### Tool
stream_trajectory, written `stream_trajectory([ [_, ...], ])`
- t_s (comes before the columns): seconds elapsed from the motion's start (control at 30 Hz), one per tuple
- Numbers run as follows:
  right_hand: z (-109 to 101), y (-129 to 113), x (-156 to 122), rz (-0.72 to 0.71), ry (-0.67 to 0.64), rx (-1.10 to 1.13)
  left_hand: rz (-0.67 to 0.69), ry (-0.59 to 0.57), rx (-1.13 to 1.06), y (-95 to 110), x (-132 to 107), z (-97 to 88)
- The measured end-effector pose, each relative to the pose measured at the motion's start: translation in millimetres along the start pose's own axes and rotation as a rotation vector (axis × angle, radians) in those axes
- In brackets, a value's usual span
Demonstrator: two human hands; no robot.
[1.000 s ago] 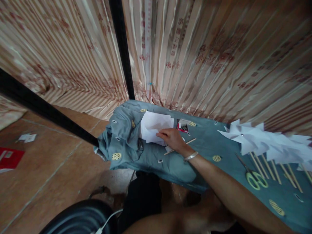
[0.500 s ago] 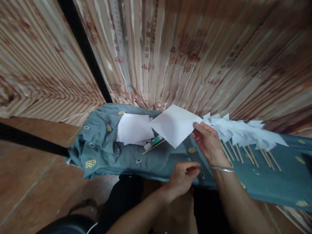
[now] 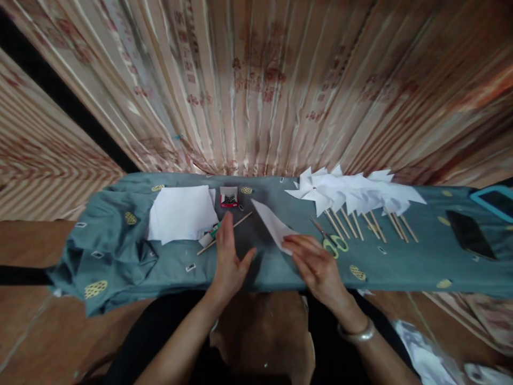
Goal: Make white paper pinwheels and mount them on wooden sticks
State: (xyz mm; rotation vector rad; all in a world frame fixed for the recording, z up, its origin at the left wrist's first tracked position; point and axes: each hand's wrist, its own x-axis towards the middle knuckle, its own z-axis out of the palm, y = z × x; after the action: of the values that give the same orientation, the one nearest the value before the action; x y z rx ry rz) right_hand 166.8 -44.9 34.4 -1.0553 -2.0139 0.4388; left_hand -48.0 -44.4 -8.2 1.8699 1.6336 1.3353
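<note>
A sheet of white paper (image 3: pixel 273 224), seen nearly edge-on, is pinched in my right hand (image 3: pixel 316 266) above the middle of the cloth-covered table (image 3: pixel 276 275). My left hand (image 3: pixel 230 262) is raised to the left of the sheet, thumb and fingers apart, holding nothing. Behind the left hand lie a thin wooden stick (image 3: pixel 242 219) and a white and green glue stick (image 3: pixel 207 237), partly covered by the fingers. Further left rests a stack of white paper sheets (image 3: pixel 182 214).
A small red box (image 3: pixel 229 198) of dark pins stands at the back. Scissors with yellow-green handles (image 3: pixel 334 245) lie right of my right hand. Overlapping paper pinwheels (image 3: pixel 352 193) on sticks line the back right, with a dark phone (image 3: pixel 469 234) and a blue-edged device (image 3: pixel 495 200) beyond.
The paper has turned from a flat diamond to nearly edge-on and come down nearer the table. My left hand has moved left and spread. The view has swung to the right.
</note>
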Motion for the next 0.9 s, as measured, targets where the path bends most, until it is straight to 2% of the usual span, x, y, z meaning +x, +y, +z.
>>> stream_trajectory([
  [0.07,9.8,8.5,-19.0,-0.028,-0.06,-0.039,0.135,-0.052,0.166,-2.1,-1.8,-2.8],
  [0.17,18.5,16.7,-38.4,-0.02,-0.126,-0.074,0.292,-0.221,0.329,-2.6,-5.7,-0.9],
  [0.23,20.0,19.0,-44.3,-0.004,-0.171,-0.082,0.326,-0.31,0.373,-2.5,-7.5,2.6],
  [0.37,19.7,21.7,-46.1,0.024,-0.22,-0.07,0.327,-0.404,0.343,-2.7,-7.6,8.4],
  [0.53,21.1,25.5,-46.9,0.043,-0.234,-0.073,0.337,-0.461,0.299,-4.3,-7.1,10.7],
  [0.77,19.5,23.6,-46.0,0.052,-0.263,-0.073,0.374,-0.45,0.316,-7.1,-9.4,12.1],
  [0.9,17.4,24.8,-41.6,0.076,-0.219,-0.037,0.378,-0.451,0.315,-4.8,-9.3,11.8],
])
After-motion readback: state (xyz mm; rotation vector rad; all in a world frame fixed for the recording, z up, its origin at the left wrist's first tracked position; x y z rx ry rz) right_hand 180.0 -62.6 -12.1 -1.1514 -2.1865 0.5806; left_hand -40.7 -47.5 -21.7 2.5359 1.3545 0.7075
